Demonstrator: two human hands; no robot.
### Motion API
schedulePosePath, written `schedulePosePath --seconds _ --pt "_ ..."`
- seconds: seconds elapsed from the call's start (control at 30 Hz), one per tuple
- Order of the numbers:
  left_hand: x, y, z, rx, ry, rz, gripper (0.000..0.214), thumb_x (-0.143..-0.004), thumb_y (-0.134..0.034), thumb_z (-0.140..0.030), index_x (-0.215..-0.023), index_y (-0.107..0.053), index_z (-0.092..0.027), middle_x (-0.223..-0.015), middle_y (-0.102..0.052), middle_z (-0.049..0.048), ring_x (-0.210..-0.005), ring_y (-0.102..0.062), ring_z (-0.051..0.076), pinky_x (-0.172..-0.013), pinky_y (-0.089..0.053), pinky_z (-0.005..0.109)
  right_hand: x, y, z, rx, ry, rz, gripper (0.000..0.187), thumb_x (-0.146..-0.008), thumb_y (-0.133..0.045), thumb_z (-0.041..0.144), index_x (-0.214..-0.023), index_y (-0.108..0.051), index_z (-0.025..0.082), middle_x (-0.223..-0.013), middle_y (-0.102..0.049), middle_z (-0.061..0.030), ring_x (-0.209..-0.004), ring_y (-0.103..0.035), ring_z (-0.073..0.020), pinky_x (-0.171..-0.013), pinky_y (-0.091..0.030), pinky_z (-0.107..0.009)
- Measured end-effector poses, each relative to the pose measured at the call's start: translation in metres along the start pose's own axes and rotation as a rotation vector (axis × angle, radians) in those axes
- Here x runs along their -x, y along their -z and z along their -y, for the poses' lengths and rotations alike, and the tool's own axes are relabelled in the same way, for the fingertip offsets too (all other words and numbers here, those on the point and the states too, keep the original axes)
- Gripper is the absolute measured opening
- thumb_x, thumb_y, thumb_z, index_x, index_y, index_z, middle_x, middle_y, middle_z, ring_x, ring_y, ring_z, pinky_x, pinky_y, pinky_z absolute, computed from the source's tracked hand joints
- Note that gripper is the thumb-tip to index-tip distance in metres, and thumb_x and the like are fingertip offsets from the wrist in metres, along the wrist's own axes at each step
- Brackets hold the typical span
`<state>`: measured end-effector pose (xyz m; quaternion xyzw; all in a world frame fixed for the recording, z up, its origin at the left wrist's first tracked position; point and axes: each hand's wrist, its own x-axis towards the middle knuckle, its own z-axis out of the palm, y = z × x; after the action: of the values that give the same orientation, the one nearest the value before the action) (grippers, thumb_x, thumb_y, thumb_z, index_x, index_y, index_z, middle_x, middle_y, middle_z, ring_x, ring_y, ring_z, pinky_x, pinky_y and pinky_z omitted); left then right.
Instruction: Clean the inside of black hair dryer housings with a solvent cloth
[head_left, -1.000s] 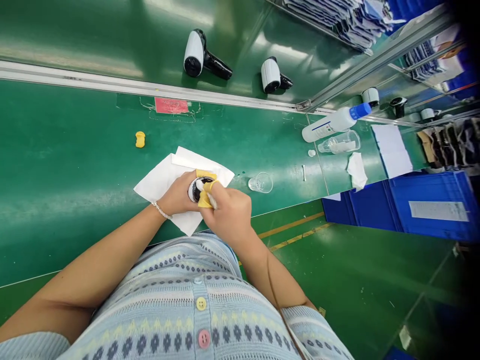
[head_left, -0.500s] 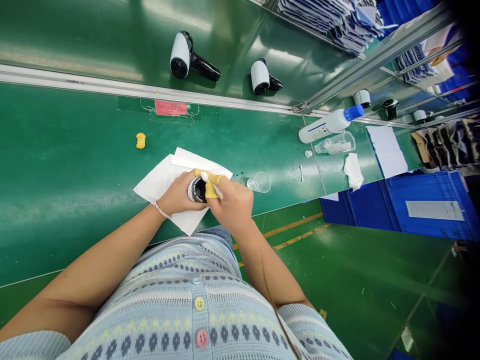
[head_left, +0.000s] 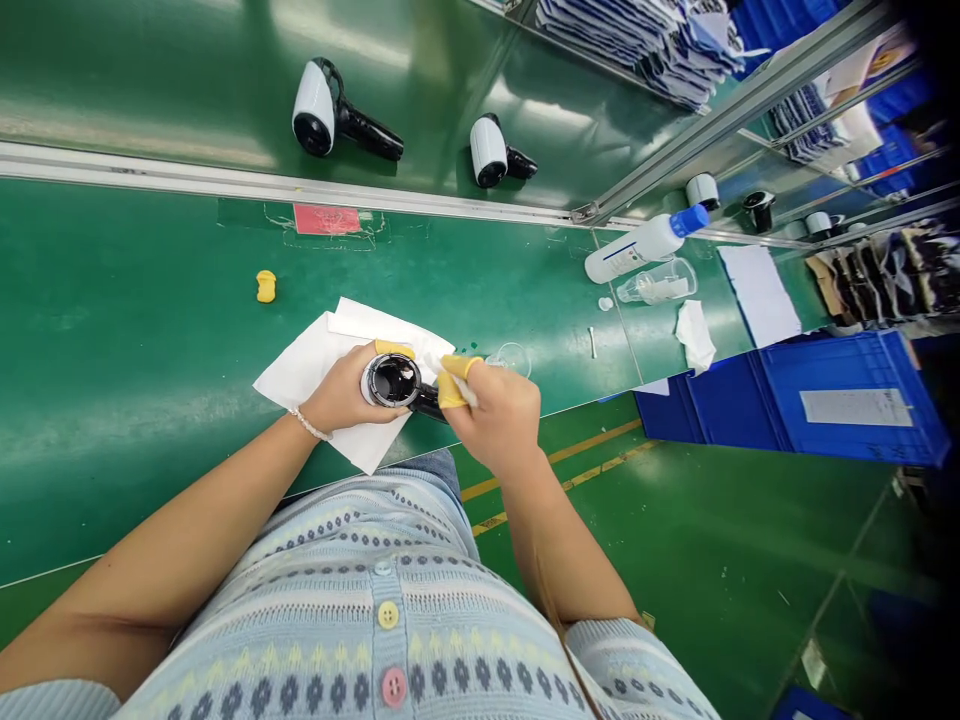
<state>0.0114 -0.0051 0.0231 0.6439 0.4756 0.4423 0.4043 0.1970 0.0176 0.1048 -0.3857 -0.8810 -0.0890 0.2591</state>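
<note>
My left hand point(head_left: 345, 392), with a yellow finger cot, is wrapped round the white barrel of a hair dryer point(head_left: 394, 380). The dryer's round black open end faces up, and its black handle points right, partly behind my other hand. Closed in a pinch just right of the barrel, my right hand point(head_left: 499, 412) wears yellow finger cots. Between its fingers is a soft white wipe point(head_left: 466, 393), mostly hidden. White paper sheets point(head_left: 300, 362) lie under the dryer. A clear plastic cup point(head_left: 516, 358) stands behind my right hand.
A yellow finger cot point(head_left: 265, 286) lies at left. Rightward are a cotton swab point(head_left: 592, 343), a white bottle with blue cap point(head_left: 637, 248), a clear bottle point(head_left: 660, 283) and crumpled tissue point(head_left: 695, 335). Two hair dryers point(head_left: 313, 110) show behind the metal rail point(head_left: 450, 200). Blue bins point(head_left: 840, 400) stand at right.
My right hand has drawn back to the right from the dryer's open end, uncovering the black rim and part of the handle. My left hand keeps its hold.
</note>
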Motion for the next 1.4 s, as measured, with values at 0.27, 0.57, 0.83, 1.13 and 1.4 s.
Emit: schedulePosePath --seconds 0.27,0.57,0.83,1.13,1.4 --pt "-0.001 -0.003 0.001 0.037 -0.035 -0.056 0.053 -0.064 -0.071 -0.035 -0.112 -0.056 -0.017 -0.110 -0.066 0.0061 -0.101 -0.063 0.024 -0.091 -0.050 0.033 -0.002 -0.006 0.020 0.063 0.033 0.000 0.020 -0.081 -0.043 0.018 -0.064 -0.052 0.019 -0.049 -0.051 0.0039 -0.046 -0.041 -0.0110 -0.050 -0.025 -0.025" --pt "0.002 -0.004 0.001 0.011 -0.059 -0.062 0.053 -0.064 -0.072 -0.034 -0.112 -0.057 -0.016 -0.110 -0.067 0.0065 -0.101 -0.064 0.024 -0.089 -0.051 0.032 0.002 -0.002 0.022 0.125 0.044 0.048 0.020 -0.083 -0.042 0.017 -0.065 -0.051 0.019 -0.049 -0.050 0.0038 -0.046 -0.040 -0.0118 -0.051 -0.024 -0.026" --pt "0.001 -0.004 0.001 -0.044 -0.012 -0.056 0.056 -0.062 -0.072 -0.036 -0.113 -0.058 -0.017 -0.109 -0.067 0.0057 -0.100 -0.063 0.024 -0.090 -0.050 0.034 0.005 0.008 0.019 0.168 0.104 0.129 0.018 -0.081 -0.044 0.015 -0.066 -0.054 0.019 -0.049 -0.052 0.0036 -0.046 -0.042 -0.0119 -0.051 -0.023 -0.026" --pt "0.000 -0.003 0.002 -0.049 0.017 -0.047 0.058 -0.062 -0.071 -0.038 -0.114 -0.057 -0.019 -0.112 -0.066 0.0055 -0.103 -0.062 0.025 -0.092 -0.049 0.036 -0.004 0.005 0.015 0.172 0.124 0.158 0.015 -0.078 -0.043 0.015 -0.071 -0.055 0.019 -0.050 -0.052 0.0028 -0.046 -0.041 -0.0121 -0.051 -0.018 -0.026" --pt "0.000 0.000 0.004 -0.026 -0.007 -0.067 0.057 -0.062 -0.073 -0.036 -0.114 -0.057 -0.018 -0.111 -0.066 0.0061 -0.104 -0.062 0.026 -0.093 -0.049 0.035 0.020 0.020 0.011 0.027 0.155 0.225 0.016 -0.076 -0.043 0.013 -0.062 -0.050 0.018 -0.049 -0.050 0.0026 -0.047 -0.037 -0.0102 -0.051 -0.022 -0.024"
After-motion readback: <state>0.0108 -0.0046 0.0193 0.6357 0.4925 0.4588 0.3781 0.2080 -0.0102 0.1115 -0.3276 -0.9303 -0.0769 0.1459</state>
